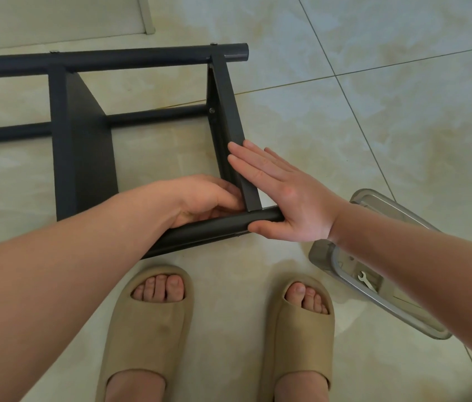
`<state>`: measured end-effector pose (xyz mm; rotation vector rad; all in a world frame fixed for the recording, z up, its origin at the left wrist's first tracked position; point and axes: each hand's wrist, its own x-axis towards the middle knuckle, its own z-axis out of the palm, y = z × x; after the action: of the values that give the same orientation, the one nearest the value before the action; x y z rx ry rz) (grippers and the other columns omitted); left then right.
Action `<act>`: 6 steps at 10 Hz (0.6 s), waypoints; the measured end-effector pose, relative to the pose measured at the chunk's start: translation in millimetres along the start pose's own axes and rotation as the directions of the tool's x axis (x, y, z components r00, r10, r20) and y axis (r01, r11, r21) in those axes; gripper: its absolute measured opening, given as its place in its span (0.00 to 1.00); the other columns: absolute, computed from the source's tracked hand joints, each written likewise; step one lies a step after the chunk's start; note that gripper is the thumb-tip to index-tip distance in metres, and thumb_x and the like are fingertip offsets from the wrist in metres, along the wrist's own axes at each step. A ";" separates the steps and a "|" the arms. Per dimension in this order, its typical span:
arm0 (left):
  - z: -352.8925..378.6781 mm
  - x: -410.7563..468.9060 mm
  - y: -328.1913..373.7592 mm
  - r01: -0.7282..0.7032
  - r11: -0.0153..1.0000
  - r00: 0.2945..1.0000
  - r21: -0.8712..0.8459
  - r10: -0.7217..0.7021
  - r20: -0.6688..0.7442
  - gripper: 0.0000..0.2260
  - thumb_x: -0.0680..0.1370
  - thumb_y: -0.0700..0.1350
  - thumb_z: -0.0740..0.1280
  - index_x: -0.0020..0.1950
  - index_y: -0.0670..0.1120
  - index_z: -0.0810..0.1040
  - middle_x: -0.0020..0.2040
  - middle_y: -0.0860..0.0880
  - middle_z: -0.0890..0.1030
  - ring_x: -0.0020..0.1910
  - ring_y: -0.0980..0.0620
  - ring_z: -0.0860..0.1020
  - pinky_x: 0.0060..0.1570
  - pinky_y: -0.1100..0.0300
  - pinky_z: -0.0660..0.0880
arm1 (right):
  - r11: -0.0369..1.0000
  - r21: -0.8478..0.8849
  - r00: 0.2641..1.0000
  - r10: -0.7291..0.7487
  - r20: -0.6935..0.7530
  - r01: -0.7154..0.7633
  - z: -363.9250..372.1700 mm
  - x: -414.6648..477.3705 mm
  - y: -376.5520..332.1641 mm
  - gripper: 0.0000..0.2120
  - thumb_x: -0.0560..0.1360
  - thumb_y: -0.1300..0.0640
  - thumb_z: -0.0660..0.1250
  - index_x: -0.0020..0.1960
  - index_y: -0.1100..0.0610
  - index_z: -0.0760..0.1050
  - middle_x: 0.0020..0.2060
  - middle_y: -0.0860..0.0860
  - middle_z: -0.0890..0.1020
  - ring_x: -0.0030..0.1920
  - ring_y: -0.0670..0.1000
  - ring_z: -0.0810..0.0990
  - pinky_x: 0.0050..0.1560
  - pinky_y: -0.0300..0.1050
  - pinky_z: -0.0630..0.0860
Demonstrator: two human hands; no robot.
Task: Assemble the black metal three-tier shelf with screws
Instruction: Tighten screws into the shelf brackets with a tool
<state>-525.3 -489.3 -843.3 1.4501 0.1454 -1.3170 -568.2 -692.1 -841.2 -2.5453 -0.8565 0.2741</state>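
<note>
The fingers of the left hand [200, 198] are curled at the corner where a shelf panel [233, 132] meets the near tube [214, 230] of the black shelf [84, 146], lying on the floor [374, 111]. The right hand [284, 198] is pressed flat, fingers straight, against the panel and tube end. A small wrench [365, 280] is seen in a clear plastic container [374, 297] beside.

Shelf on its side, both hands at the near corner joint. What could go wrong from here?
1. The left hand has fingers tucked inside the corner where the shelf panel meets the near tube; they could get pinched if the joint shifts.
2. The right hand only presses flat against the panel and tube end, without gripping, so the parts may slip out of line.
3. The wrench sits in the clear tray beside the right foot; a step back could kick it.
</note>
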 end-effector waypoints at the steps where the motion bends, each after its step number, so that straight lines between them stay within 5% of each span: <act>1: -0.8 -0.7 0.2 0.013 1.000 1.000 -0.010 -0.013 -0.002 0.08 0.78 0.33 0.65 0.48 0.41 0.83 0.43 0.40 0.85 0.41 0.47 0.85 0.47 0.55 0.81 | 1.000 0.001 1.000 -0.007 0.005 0.007 -0.2 0.0 0.0 0.43 0.77 0.42 0.67 0.82 0.63 0.53 0.82 0.56 0.52 0.83 0.56 0.47 0.80 0.63 0.53; 3: -2.4 0.0 -0.5 0.037 0.995 0.999 -0.090 -0.037 -0.001 0.07 0.76 0.34 0.67 0.51 0.39 0.84 0.49 0.39 0.85 0.47 0.46 0.84 0.52 0.53 0.81 | 1.000 0.004 1.000 -0.007 0.001 0.007 0.9 -0.9 1.1 0.43 0.78 0.41 0.66 0.82 0.63 0.52 0.82 0.57 0.52 0.83 0.56 0.47 0.80 0.63 0.53; 6: -1.9 -0.8 3.2 0.150 0.985 0.988 -0.080 -0.146 0.045 0.07 0.79 0.39 0.66 0.49 0.41 0.84 0.42 0.43 0.85 0.39 0.49 0.84 0.48 0.55 0.79 | 1.000 0.005 1.000 -0.008 -0.008 0.008 1.7 -1.0 1.2 0.43 0.78 0.41 0.66 0.82 0.63 0.52 0.82 0.57 0.52 0.83 0.57 0.47 0.80 0.63 0.53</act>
<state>-522.2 -488.7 -841.2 1.3626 0.2839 -1.4419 -568.9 -693.0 -843.3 -2.5366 -0.8616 0.2633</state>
